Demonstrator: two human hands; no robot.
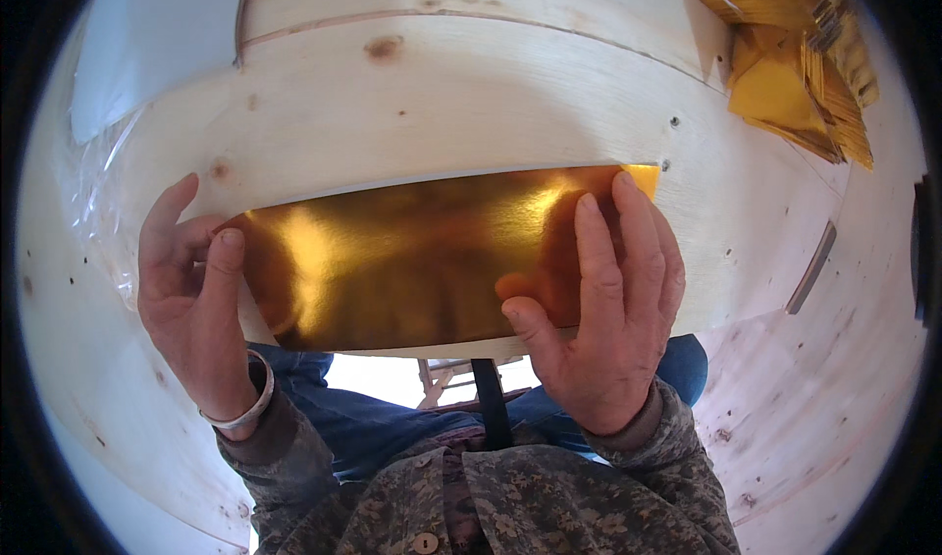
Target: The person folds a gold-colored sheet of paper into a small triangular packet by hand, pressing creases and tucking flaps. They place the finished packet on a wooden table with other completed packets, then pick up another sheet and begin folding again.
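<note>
A shiny gold foil sheet (412, 270) lies lengthwise across the near edge of a pale wooden table (442, 94), its surface bowed with bright reflections. My left hand (191, 310) pinches the sheet's left end near the far corner, thumb on top and one finger raised away. Over the right end, my right hand (608, 329) rests with its fingers stretched out flat toward the far edge. Its thumb is spread toward the middle of the sheet. A small bright gold corner (643, 177) shows beyond those fingertips.
Piles of folded gold foil pieces (785, 94) lie at the far right. A white panel or sheet (162, 45) sits at the far left, with crinkled clear plastic film (103, 197) below it. A narrow brown strip (811, 267) lies near the table's right edge.
</note>
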